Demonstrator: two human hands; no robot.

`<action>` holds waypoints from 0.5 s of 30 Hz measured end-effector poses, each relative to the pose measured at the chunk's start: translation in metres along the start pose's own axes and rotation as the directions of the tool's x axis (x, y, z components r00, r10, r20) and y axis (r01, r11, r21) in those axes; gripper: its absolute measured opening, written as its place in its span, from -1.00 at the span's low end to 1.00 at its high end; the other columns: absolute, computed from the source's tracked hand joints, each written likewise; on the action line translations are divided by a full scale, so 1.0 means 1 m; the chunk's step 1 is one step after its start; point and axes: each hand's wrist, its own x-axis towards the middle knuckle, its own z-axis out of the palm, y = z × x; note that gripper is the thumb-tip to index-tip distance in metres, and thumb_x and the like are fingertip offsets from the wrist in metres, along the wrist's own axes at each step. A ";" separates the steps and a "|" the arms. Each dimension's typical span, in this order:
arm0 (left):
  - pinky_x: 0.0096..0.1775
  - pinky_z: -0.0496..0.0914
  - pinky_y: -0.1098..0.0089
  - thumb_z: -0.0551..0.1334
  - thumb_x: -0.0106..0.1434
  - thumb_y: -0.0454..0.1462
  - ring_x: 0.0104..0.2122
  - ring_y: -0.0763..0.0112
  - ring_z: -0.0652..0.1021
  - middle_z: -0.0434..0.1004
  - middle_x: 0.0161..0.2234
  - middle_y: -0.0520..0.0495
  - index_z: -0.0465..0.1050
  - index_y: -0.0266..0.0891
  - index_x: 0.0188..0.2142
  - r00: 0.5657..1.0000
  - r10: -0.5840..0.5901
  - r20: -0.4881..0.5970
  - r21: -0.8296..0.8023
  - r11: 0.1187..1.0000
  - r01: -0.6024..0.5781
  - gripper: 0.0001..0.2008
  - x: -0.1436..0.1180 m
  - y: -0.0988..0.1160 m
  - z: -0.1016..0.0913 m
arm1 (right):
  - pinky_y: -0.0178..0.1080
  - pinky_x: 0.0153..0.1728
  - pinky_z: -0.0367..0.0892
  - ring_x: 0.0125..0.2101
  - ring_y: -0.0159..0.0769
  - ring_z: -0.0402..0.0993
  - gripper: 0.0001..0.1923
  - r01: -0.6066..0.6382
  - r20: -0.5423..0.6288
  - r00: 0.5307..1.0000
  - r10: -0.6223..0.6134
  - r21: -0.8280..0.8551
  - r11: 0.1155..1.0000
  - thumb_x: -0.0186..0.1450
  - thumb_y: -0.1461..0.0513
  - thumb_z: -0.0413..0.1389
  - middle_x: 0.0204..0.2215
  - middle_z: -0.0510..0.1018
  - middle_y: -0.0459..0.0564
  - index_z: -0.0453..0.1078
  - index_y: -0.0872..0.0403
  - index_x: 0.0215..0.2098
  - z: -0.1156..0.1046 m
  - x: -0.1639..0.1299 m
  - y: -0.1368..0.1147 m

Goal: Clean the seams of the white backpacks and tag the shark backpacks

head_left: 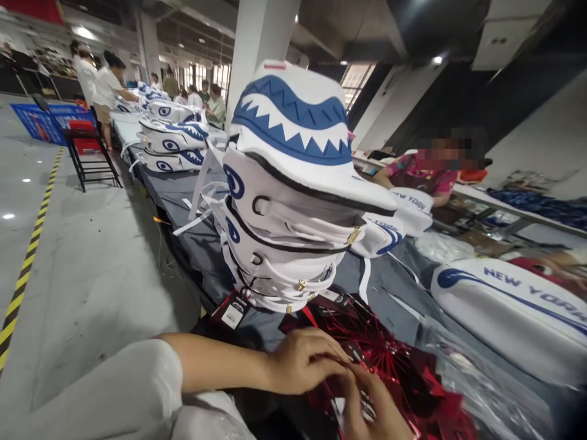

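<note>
A long grey desk (192,244) runs away down the hall, with bare concrete floor (92,269) and a yellow-black stripe (27,263) along its left. On the desk right in front stands a tall stack of white covers (284,208), each printed with a blue shark mouth and eye, loose straps hanging off the left side and small gold buckles showing at the front. To the right lies a white bag (513,311) lettered NEW YORK in blue, and clear plastic wrap (477,379) is crumpled below it. Further back, more shark covers (172,137) are piled on the desk, where several people stand or sit. Across the desk, a person in a pink top (422,174) leans over their work.

At the foot of the stack sits a heap of shiny red foil (389,366), spiky and crinkled, just beside a black hang tag (233,311). The left hand (302,360), forearm bare below a white sleeve, lies on the near edge of the foil with its fingers curled down onto it. The right hand (376,403) comes up from below and meets it; the fingertips of both are pinched together on something small and dark in the foil, too blurred to make out.
</note>
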 end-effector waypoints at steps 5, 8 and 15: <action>-0.07 0.46 0.39 0.30 0.28 -0.24 -0.19 0.38 0.62 0.66 -0.26 -0.08 0.59 -0.23 -0.33 0.977 -0.098 -0.191 0.044 0.993 0.109 -0.88 -0.033 0.010 -0.076 | -0.27 -0.37 0.41 -0.45 -0.25 0.50 -0.71 0.048 0.192 0.976 -0.099 0.255 0.966 0.35 0.01 0.09 -0.43 0.59 -0.03 0.49 0.03 -0.31 0.072 -0.010 -0.060; -0.06 0.47 0.36 0.28 0.29 -0.24 -0.18 0.37 0.62 0.65 -0.26 -0.07 0.55 -0.23 -0.35 0.948 -0.154 -0.280 0.048 0.984 0.174 -0.87 -0.048 0.012 -0.107 | -0.30 -0.37 0.40 -0.45 -0.28 0.50 -0.73 0.045 0.273 0.951 -0.146 0.347 0.937 0.36 0.06 0.08 -0.44 0.59 -0.04 0.49 0.05 -0.32 0.107 -0.015 -0.083; -0.32 0.48 0.47 0.13 0.37 -0.16 -0.39 0.46 0.62 0.63 -0.36 0.00 0.42 -0.23 -0.27 0.865 -0.316 -0.390 0.075 0.925 0.372 -0.80 -0.053 0.024 -0.168 | -0.24 -0.23 0.44 -0.27 -0.23 0.60 -0.68 0.226 0.330 0.886 -0.326 0.307 0.924 0.41 0.14 0.03 -0.23 0.65 0.05 0.43 0.08 0.05 0.134 0.009 -0.116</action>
